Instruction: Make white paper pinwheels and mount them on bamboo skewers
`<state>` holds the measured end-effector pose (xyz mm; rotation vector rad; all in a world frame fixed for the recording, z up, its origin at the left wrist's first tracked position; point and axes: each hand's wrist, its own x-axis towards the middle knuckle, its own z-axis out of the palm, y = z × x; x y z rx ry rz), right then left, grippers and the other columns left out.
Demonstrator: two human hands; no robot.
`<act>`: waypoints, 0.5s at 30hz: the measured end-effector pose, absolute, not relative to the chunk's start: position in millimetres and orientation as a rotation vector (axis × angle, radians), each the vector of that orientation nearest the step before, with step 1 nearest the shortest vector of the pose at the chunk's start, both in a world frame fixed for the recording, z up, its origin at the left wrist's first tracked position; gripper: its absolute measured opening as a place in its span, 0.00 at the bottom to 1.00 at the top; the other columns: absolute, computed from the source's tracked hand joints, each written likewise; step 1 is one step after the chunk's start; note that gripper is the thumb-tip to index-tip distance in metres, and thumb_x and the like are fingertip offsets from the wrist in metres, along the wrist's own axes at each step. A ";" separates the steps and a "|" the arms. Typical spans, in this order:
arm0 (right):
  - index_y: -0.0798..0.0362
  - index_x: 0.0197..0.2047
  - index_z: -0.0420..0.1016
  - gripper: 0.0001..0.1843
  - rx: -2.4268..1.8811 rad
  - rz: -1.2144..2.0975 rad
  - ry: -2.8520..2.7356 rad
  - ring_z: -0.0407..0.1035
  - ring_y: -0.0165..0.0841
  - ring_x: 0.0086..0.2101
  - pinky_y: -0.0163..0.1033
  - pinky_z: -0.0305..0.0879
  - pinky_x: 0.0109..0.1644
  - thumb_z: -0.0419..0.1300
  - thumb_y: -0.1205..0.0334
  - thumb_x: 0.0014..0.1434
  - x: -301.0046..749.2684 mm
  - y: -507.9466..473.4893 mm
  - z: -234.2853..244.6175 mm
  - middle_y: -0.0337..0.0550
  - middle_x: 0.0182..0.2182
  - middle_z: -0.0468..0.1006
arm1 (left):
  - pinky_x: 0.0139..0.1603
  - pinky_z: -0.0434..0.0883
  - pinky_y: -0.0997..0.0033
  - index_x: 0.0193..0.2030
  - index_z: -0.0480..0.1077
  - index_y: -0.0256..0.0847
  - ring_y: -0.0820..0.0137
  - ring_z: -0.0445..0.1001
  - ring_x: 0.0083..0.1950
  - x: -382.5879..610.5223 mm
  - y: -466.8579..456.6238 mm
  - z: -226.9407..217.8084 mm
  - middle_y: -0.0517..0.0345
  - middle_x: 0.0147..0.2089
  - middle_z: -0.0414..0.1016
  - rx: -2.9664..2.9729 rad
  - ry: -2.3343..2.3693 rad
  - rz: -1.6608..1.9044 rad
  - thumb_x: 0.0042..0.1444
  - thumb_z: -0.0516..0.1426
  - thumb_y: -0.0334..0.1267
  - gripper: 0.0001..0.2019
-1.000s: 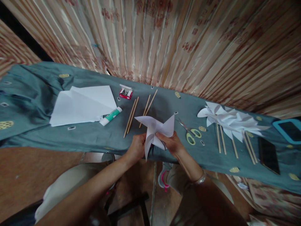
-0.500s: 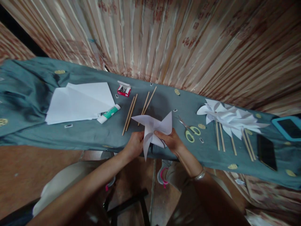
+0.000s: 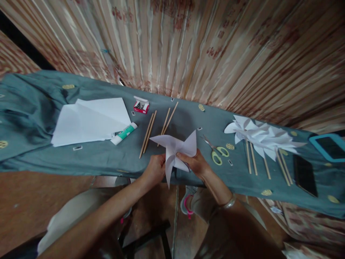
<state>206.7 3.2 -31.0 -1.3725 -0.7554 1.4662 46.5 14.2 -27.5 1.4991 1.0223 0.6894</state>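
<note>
A white paper pinwheel (image 3: 175,145) is held between my hands over the table's front edge, its folded points spread outward. My left hand (image 3: 156,166) is closed on its left side, with the fingertips partly hidden behind the paper. My right hand (image 3: 196,162) grips it from the right, the thumb pressing on the centre and the other fingers behind. Just beyond the pinwheel lie several wooden sticks (image 3: 148,134). To the right of my right hand rest scissors (image 3: 216,151) with pale green handles.
On the left are a stack of white paper (image 3: 88,120), a glue stick (image 3: 124,133) and an open red box of small metal pieces (image 3: 141,105). Finished-looking pinwheels on sticks (image 3: 261,135), a dark phone (image 3: 305,175) and a blue-framed device (image 3: 330,146) lie right. A curtain (image 3: 172,46) hangs behind.
The whole view has shifted slightly, so the table's things sit a little lower. Both hands keep the same hold on the pinwheel, with the right thumb still on its centre.
</note>
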 end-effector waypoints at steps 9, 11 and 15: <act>0.56 0.29 0.80 0.21 -1.368 1.425 -0.627 0.73 0.34 0.27 0.40 0.71 0.34 0.75 0.52 0.32 203.5 4.2 -35.6 0.42 0.26 0.81 | 0.25 0.61 0.77 0.16 0.57 0.40 0.77 0.58 0.20 53.0 17.4 -24.6 0.66 0.16 0.57 1.617 0.937 0.814 0.47 0.52 0.30 0.11; 0.56 0.28 0.80 0.21 -1.374 1.425 -0.606 0.73 0.34 0.27 0.41 0.70 0.34 0.75 0.52 0.31 202.0 4.6 -34.0 0.43 0.25 0.81 | 0.24 0.61 0.77 0.16 0.57 0.40 0.77 0.58 0.20 53.9 17.7 -25.8 0.66 0.17 0.57 1.622 0.921 0.819 0.46 0.53 0.31 0.11; 0.56 0.29 0.80 0.21 -1.336 1.423 -0.592 0.73 0.35 0.29 0.42 0.71 0.38 0.75 0.53 0.31 199.8 4.7 -32.7 0.44 0.28 0.82 | 0.24 0.60 0.76 0.16 0.57 0.40 0.76 0.60 0.21 53.3 19.7 -25.8 0.65 0.17 0.59 1.636 0.936 0.808 0.46 0.53 0.31 0.12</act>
